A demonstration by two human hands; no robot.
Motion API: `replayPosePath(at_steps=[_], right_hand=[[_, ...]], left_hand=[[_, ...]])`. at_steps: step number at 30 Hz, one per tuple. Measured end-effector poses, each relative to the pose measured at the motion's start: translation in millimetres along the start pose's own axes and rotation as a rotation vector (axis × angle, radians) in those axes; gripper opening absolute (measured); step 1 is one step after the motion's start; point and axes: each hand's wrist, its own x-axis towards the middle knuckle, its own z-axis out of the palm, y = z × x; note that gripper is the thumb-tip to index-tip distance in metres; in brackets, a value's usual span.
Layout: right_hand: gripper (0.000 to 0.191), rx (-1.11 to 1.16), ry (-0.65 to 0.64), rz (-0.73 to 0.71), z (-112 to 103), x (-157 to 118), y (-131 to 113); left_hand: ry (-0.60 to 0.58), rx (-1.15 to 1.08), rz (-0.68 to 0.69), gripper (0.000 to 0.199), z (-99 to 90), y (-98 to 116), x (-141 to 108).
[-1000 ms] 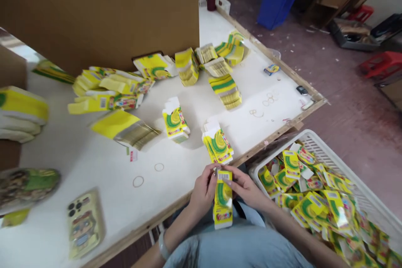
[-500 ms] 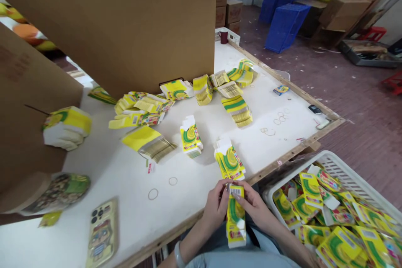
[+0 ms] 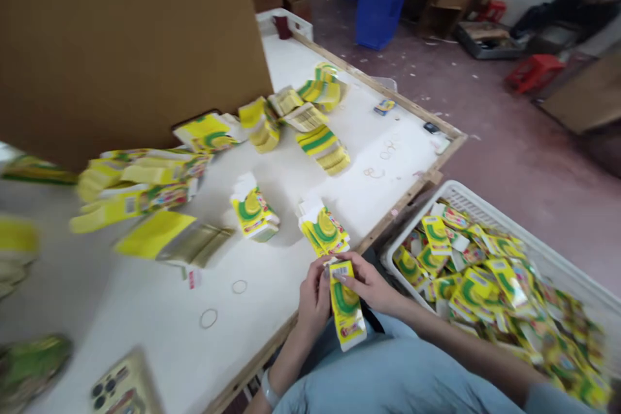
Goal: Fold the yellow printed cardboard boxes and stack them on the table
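Observation:
Over my lap, at the table's front edge, a yellow and green carton [image 3: 347, 307] hangs upright between my hands. My left hand [image 3: 314, 294] closes on its upper left side, and my right hand [image 3: 373, 281] grips its top right, thumb across the front near the barcode. The fingers behind the carton are hidden. Just beyond my hands lies a small stack of flattened cartons [image 3: 324, 229] with white flaps. A second stack [image 3: 255, 213] is to its left.
A white plastic basket [image 3: 453, 189] full of cartons stands at my right. More bundled cartons [image 3: 140, 184] lie along a tall cardboard sheet [image 3: 136, 45]. A phone [image 3: 126, 388] is at the lower left, rubber bands [image 3: 208, 318] on the white table [image 3: 272, 272].
The view has swung to the right, showing more of the basket and floor. Both hands still hold the carton, which now tilts slightly.

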Motion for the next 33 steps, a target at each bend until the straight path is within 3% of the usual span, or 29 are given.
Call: replayPosePath(at_steps=[4,7,9,12,14,16,20,24,33], right_hand=[[0.057,0.009,0.050,0.048,-15.4,3.5,4.1],[0.061,-0.093,0.184,0.045,-46.1,0.7,-1.0],[0.064,-0.207,0.373,-0.019,-77.6,-3.0,-9.5],[0.068,-0.472,0.770,-0.157,-133.1,-7.5,-23.4],[0.069,-0.794,0.998,-0.130,-165.6,-8.1,-26.9],[0.067,-1.102,1.113,-0.017,-187.8,-5.0,-22.3],[0.070,-1.353,1.125,0.164,-203.0,13.0,3.5],[0.083,-1.514,1.044,0.485,-212.7,33.0,18.4],[0.091,-1.367,1.183,0.660,-271.9,35.9,-13.5]], left_hand=[[0.047,-0.011,-0.007,0.056,3.8,-7.7,5.4],[0.042,-0.062,-0.046,0.054,6.1,-10.7,5.9],[0.035,-0.083,-0.077,0.053,5.1,-11.8,6.3],[0.034,-0.096,-0.118,0.054,1.4,-14.8,9.2],[0.057,-0.107,-0.138,0.056,-0.2,-17.8,12.4],[0.082,-0.119,-0.159,0.059,-0.4,-20.3,15.4],[0.113,-0.123,-0.162,0.062,0.7,-23.3,18.6],[0.165,-0.109,-0.147,0.065,0.0,-23.8,19.9],[0.209,-0.012,-0.097,0.064,4.6,-12.2,25.9]])
